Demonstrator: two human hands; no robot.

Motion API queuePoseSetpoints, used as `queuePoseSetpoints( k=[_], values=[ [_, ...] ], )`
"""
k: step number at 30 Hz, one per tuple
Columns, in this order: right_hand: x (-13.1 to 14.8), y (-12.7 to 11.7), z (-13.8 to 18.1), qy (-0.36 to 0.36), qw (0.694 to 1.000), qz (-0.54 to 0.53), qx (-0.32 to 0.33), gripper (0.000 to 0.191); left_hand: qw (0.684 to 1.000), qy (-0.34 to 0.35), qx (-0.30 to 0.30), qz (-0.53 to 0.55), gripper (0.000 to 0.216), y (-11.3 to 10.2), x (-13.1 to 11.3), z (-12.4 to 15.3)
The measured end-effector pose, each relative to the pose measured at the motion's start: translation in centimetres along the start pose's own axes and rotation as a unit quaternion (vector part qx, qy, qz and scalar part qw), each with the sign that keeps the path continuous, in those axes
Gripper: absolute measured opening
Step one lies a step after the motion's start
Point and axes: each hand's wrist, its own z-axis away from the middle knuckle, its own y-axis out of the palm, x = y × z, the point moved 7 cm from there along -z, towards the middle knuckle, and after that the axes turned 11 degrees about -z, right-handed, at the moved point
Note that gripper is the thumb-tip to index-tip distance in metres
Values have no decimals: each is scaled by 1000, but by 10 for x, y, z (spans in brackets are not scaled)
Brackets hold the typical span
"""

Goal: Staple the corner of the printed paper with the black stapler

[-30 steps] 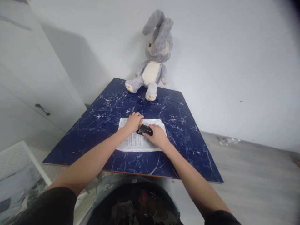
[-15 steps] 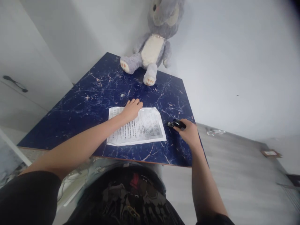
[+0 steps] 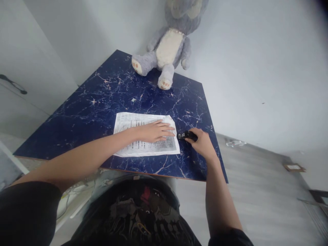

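Printed paper sheets (image 3: 123,128), covered in dense text, lie on the blue marbled table (image 3: 102,99). My left hand (image 3: 155,131) rests flat on the paper, its fingers spread toward the right edge. A black stapler (image 3: 190,136) is gripped in my right hand (image 3: 201,140), just right of the paper. Its metal front end points left and sits at the paper's right edge; I cannot tell whether the paper is between its jaws.
A grey plush toy (image 3: 169,51) with a cream belly sits at the table's back edge against the wall. A small pale scrap (image 3: 133,100) lies on the tabletop beyond the paper. On the floor to the right are a clear plastic item (image 3: 235,142) and a brown framed object (image 3: 294,167).
My left hand has moved from the paper's far edge to the right and nearer, flattening out. My right hand has brought the stapler left to the paper's right edge.
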Motion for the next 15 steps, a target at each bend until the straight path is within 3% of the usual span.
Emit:
queuePoseSetpoints(
  k=[5,15],
  values=[
    [2,-2,-2,-2,1000,6,7,15,999,18,38,-4,52,4,-7,1],
    [7,0,-2,5,999,-6,52,11,999,23,41,-9,55,1,-9,3]
  ],
)
